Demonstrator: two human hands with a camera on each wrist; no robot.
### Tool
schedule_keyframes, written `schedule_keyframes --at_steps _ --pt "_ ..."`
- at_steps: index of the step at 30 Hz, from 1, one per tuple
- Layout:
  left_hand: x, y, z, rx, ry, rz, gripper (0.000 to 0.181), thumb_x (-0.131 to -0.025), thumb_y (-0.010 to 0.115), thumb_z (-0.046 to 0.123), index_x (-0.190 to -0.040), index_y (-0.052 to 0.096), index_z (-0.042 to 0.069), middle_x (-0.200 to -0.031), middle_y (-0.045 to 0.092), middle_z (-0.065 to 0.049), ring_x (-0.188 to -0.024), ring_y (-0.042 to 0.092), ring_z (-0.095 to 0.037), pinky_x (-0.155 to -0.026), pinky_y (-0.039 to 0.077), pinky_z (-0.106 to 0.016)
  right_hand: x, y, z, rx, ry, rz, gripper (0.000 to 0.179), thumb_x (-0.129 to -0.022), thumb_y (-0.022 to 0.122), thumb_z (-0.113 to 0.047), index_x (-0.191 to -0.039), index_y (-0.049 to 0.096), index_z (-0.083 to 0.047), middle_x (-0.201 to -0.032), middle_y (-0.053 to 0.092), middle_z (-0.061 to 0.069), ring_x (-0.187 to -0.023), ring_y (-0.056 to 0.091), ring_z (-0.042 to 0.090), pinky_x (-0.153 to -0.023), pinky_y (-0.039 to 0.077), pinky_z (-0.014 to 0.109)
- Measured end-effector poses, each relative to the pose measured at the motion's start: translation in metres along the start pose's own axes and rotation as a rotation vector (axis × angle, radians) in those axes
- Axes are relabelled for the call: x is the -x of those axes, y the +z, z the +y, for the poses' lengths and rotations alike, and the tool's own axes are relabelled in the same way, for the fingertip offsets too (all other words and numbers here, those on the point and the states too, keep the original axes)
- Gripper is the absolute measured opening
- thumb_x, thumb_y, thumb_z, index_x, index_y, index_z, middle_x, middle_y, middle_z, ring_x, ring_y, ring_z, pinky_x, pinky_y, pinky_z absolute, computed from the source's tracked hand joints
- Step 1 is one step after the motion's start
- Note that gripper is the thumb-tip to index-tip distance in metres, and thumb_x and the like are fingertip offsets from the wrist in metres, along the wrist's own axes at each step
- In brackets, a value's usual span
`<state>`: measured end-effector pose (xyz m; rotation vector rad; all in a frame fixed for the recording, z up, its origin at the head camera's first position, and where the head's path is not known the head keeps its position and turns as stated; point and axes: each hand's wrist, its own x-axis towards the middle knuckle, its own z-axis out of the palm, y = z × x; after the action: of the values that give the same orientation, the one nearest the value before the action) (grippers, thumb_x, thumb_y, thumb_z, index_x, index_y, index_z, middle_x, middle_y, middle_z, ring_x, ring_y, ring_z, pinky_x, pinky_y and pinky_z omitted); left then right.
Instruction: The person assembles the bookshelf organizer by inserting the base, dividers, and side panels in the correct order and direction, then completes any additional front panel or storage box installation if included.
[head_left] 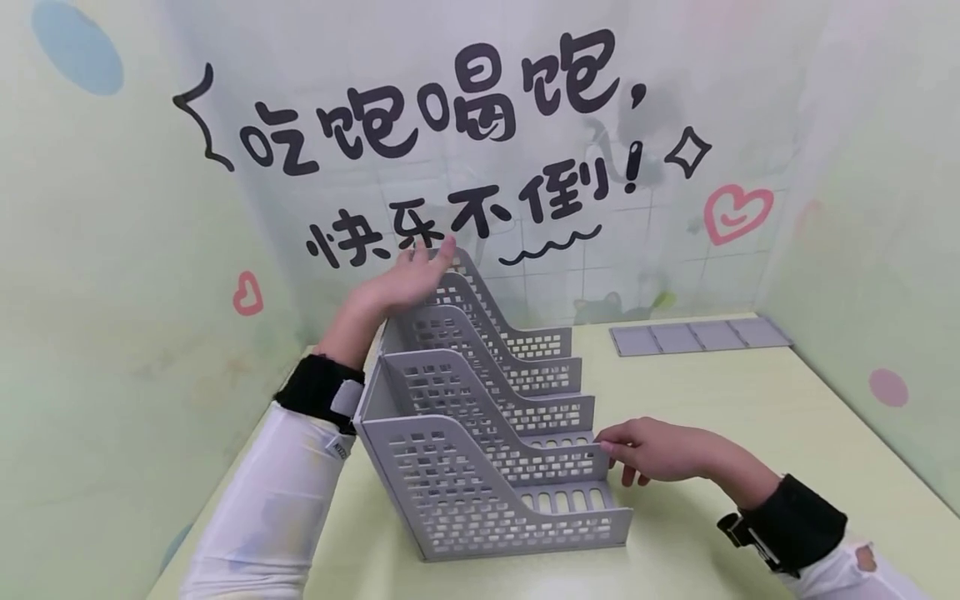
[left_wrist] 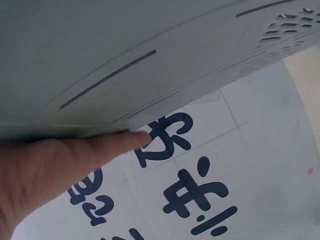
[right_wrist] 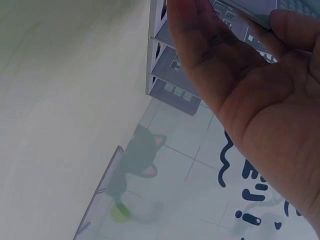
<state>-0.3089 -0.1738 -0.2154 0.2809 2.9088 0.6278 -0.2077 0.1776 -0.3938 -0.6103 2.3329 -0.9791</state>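
A grey plastic file organizer (head_left: 465, 500) with several perforated, curved dividers (head_left: 442, 379) stands upright on the table. At its tall rear end is my left hand (head_left: 408, 279), near the top of the far dividers. The left wrist view shows a straight finger of that hand (left_wrist: 55, 165) lying along the organizer's slotted back panel (left_wrist: 120, 60). My right hand (head_left: 660, 450) pinches the low front corner of the second divider from the near side, between thumb and fingers. Seen from the right wrist, the hand (right_wrist: 260, 90) covers part of the dividers.
On the pale table (head_left: 750, 417), a flat grey slotted panel (head_left: 701, 336) lies at the back right near the wall. A wall covering (head_left: 570, 200) with black lettering rises behind the table, with side walls at left and right.
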Motion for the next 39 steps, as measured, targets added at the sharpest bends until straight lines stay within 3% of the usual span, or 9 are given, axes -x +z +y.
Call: schedule_keyframes --at_steps 5,12,16,22,28,32,35,36,39 --pt "-0.007 0.003 0.002 0.031 -0.006 -0.004 0.099 -0.102 0.001 0.077 -0.169 -0.012 0.006 -0.177 -0.016 -0.024 -0.166 -0.012 -0.044 -0.134 0.001 -0.066 -0.002 -0.003 -0.001 0.038 -0.012 -0.008 0.020 -0.113 0.050 -0.016 -0.118 0.068 -0.009 -0.112 0.071 0.006 -0.087 0.074 0.021 -0.072 0.062 0.034" --pt "-0.003 0.014 0.002 0.052 0.007 -0.009 0.100 -0.099 0.007 0.083 -0.171 -0.011 0.015 -0.177 -0.017 -0.025 -0.165 -0.010 -0.048 -0.133 0.001 -0.069 0.002 -0.005 0.001 0.017 0.031 -0.008 0.026 -0.112 0.051 -0.013 -0.130 0.068 -0.004 -0.117 0.071 0.008 -0.087 0.073 0.022 -0.073 0.062 0.035" --pt "-0.002 0.016 -0.002 0.082 0.007 0.028 0.098 -0.101 0.011 0.081 -0.171 -0.009 0.015 -0.178 -0.015 -0.024 -0.166 -0.007 -0.048 -0.133 0.003 -0.069 -0.001 -0.002 0.002 0.001 0.021 -0.020 0.026 -0.112 0.051 -0.014 -0.128 0.069 -0.005 -0.116 0.071 0.007 -0.088 0.073 0.022 -0.074 0.062 0.035" --pt "0.006 0.020 -0.001 -0.007 -0.022 0.103 0.100 -0.103 0.022 0.080 -0.172 0.001 0.010 -0.178 -0.009 -0.027 -0.166 0.000 -0.047 -0.134 0.010 -0.065 0.000 -0.002 0.001 0.014 0.007 -0.012 0.024 -0.112 0.051 -0.013 -0.126 0.069 -0.006 -0.115 0.072 0.007 -0.087 0.073 0.021 -0.073 0.062 0.035" --pt "0.011 0.019 0.007 -0.066 -0.029 0.111 0.104 -0.101 0.021 0.083 -0.172 0.004 0.010 -0.177 -0.011 -0.027 -0.167 -0.003 -0.046 -0.135 0.010 -0.065 0.004 -0.010 0.001 0.012 -0.007 -0.039 0.030 -0.111 0.054 -0.017 -0.134 0.069 -0.005 -0.120 0.073 0.008 -0.090 0.072 0.020 -0.076 0.062 0.034" --pt "0.011 0.018 0.008 -0.074 -0.019 0.100 0.102 -0.101 0.021 0.083 -0.172 0.010 0.010 -0.177 -0.012 -0.028 -0.166 -0.003 -0.047 -0.134 0.010 -0.066 0.001 -0.033 0.005 0.005 -0.016 -0.062 0.041 -0.109 0.058 -0.023 -0.144 0.063 -0.002 -0.129 0.072 0.015 -0.096 0.074 0.024 -0.082 0.065 0.040" --pt "0.010 0.017 0.004 -0.058 -0.004 0.105 0.098 -0.103 0.022 0.080 -0.171 0.021 0.010 -0.176 -0.011 -0.030 -0.166 -0.004 -0.048 -0.133 0.010 -0.068 -0.013 -0.065 0.018 0.035 0.002 0.016 0.045 -0.109 0.057 -0.022 -0.145 0.059 0.005 -0.128 0.070 0.025 -0.099 0.074 0.031 -0.086 0.066 0.046" --pt "0.009 0.017 0.002 -0.055 0.002 0.108 0.096 -0.103 0.023 0.080 -0.170 0.025 0.010 -0.176 -0.010 -0.030 -0.166 -0.004 -0.048 -0.133 0.010 -0.068 -0.018 -0.077 0.025 0.074 0.016 0.063 0.045 -0.109 0.056 -0.020 -0.144 0.059 0.008 -0.127 0.069 0.028 -0.100 0.074 0.034 -0.086 0.065 0.048" --pt "0.007 0.017 -0.001 -0.056 0.024 0.120 0.092 -0.105 0.026 0.077 -0.168 0.031 0.010 -0.176 -0.007 -0.031 -0.166 -0.003 -0.047 -0.133 0.010 -0.068 -0.035 -0.104 0.051 0.325 0.078 0.213 0.044 -0.108 0.050 -0.015 -0.138 0.057 0.016 -0.130 0.064 0.039 -0.114 0.067 0.051 -0.096 0.060 0.059"
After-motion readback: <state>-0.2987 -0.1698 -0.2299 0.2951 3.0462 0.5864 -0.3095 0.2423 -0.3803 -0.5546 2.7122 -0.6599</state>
